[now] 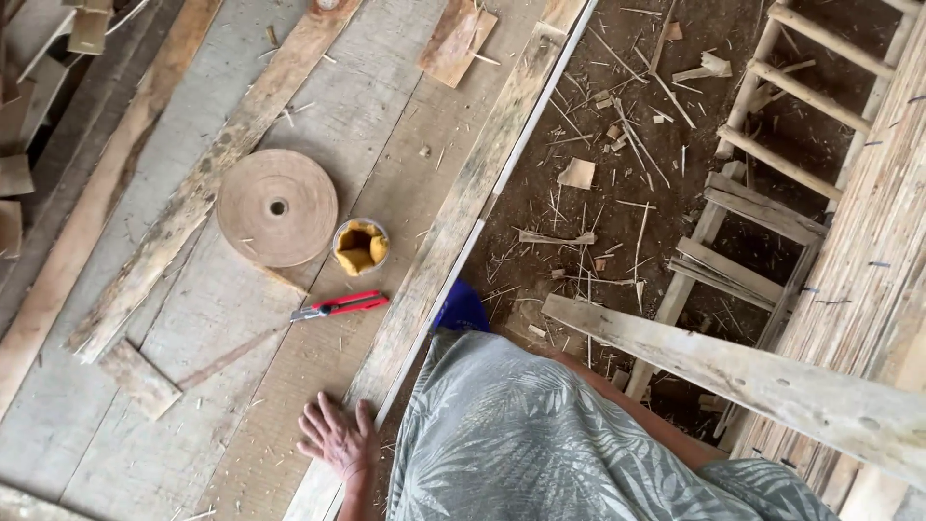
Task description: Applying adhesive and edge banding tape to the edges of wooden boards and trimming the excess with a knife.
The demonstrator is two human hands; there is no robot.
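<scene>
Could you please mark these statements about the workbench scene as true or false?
1. The left hand lies flat on the wooden boards with fingers spread. True.
2. The red-handled cutter is held in the left hand. False: it lies on the boards, apart from the hand.
3. A flat roll of tan strip lies next to the small round tin. True.
4. The tin stands on top of the roll. False: it stands beside it on the boards.
5. A rough wooden ladder lies on the dirt ground to the right of the boards. True.
6. The right hand holds the ladder. False: the right hand is not in view.
</scene>
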